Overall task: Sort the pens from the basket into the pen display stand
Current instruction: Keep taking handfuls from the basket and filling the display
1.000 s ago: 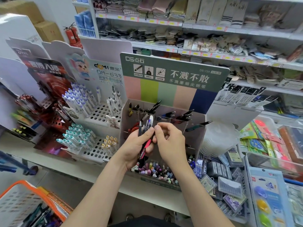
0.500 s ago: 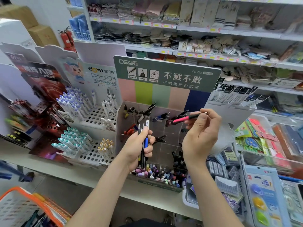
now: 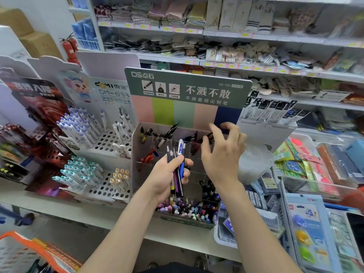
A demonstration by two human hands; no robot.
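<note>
At the lower left an orange-rimmed white plastic basket [image 3: 18, 251] is seen, with pens lying inside it (they are too blurred to be told apart). Above it, on the white shelf [image 3: 82, 215], a white perforated stand [image 3: 110, 144] filled with blue-capped and teal-capped white pens is placed just beside the pen display stand with clear compartments and a green header card [image 3: 187, 89]. In front of that stand's middle compartments, a bundle of dark, purple and blue-and-white pens [image 3: 178, 164] is gripped upright by the left hand [image 3: 165, 180], with the fingers curled round the barrels. A few black pens [image 3: 167, 133] are lodged in the top row of compartments, leaning at angles. Further right, the right hand [image 3: 222, 154] is held released at the upper right compartment, with the fingers spread and nothing grasped; whether its thumb touches the dark pens there cannot be told.
</note>
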